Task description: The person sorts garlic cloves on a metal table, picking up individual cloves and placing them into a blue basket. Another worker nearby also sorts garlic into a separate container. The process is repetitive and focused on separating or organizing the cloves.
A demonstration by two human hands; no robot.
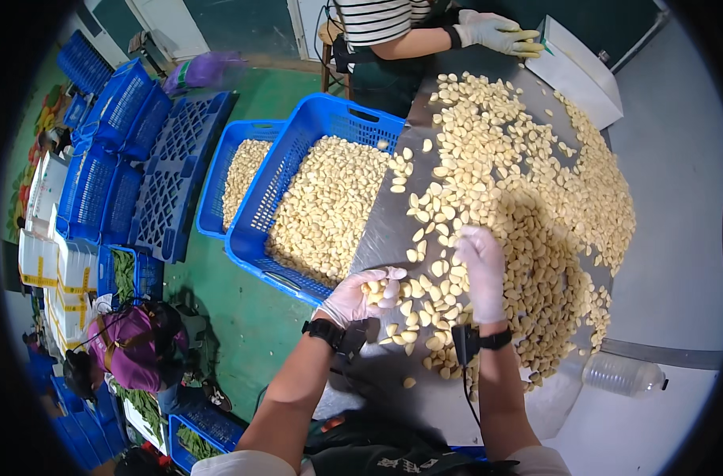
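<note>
Peeled garlic cloves (480, 140) lie spread over a stainless steel table (380, 229) before me. My left hand (355, 297), in a thin translucent glove, is curled around several garlic cloves (374, 291) near the table's left edge. Over the nearer cloves is my right hand (483, 271), gloved the same way, with its fingers bent inward. Whether anything sits between those fingers is hidden. Against the table's left side stands a blue plastic basket (248, 238) filled with peeled garlic cloves (326, 202). Both wrists carry dark straps with small devices.
A second blue basket (210, 205) of cloves stands behind the first. Across the table, a co-worker's gloved hand (498, 35) is beside a white box (582, 71). A clear plastic bottle (620, 375) lies at right. Blue pallets (174, 160) and a bending person (138, 348) are at left.
</note>
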